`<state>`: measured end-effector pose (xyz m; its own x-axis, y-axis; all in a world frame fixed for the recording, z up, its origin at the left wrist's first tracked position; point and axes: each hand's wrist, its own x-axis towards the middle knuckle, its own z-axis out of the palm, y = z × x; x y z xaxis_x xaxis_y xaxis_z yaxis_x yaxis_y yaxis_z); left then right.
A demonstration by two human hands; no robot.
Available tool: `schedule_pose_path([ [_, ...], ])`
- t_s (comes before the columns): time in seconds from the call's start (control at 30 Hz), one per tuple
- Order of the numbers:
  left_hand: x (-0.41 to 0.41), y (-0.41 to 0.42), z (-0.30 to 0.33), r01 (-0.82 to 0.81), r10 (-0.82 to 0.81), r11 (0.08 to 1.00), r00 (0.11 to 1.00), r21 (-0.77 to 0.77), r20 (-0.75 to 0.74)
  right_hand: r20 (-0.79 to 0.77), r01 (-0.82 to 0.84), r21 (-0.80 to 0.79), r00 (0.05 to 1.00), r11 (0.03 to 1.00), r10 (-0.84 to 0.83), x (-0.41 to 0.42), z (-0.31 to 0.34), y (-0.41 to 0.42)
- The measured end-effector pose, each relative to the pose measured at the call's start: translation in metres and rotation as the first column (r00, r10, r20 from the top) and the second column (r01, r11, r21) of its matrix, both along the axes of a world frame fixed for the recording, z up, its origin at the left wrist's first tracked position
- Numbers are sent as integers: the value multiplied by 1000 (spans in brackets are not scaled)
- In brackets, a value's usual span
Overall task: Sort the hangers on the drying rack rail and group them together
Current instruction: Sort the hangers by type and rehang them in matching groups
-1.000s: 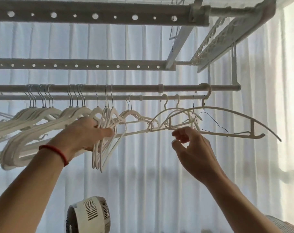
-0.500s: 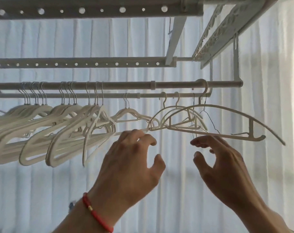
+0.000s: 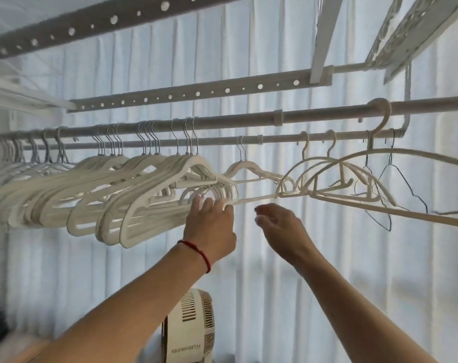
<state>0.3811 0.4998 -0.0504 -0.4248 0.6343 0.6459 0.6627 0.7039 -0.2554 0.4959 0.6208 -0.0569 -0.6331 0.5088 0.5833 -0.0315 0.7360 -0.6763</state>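
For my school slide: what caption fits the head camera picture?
Left hand touches bunched white hangers under the rail; right hand open.

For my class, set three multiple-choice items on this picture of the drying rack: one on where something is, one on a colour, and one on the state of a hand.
1. Where is the fan?
A. Below the hangers, between the two forearms
B. On top of the rail
C. Hanging from a hanger

2. What colour is the band on the left wrist?
A. Blue
B. Red
C. Green

3. What is the right hand doing?
A. Clutching the fan
B. Gripping the rail
C. Hanging open under the hangers, holding nothing

Answers:
1 A, it shows at the bottom edge between the arms.
2 B, the wrist band is red.
3 C, its fingers are curled loosely, clear of the curved hangers above.
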Motion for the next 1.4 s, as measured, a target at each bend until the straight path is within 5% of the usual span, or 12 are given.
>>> schedule_pose_path([
  [0.17,-26,-12,0,-111,110,994,988,-1,-112,-119,17,-179,992,984,-39,-99,41,18],
  [0.4,-73,-36,1,-73,69,997,978,-17,-195,-86,125,-387,981,913,-171,-208,93,60],
  [0.63,-87,-37,9,-86,73,995,972,-45,-223,29,225,-377,972,899,-231,-237,112,84],
  [0.77,-86,-25,8,-77,62,996,967,-52,-247,-62,15,-483,997,876,-51,-231,115,90],
  [1.4,-90,-47,-1,-2,21,999,910,46,-414,-328,-312,-457,930,833,168,-215,127,92],
])
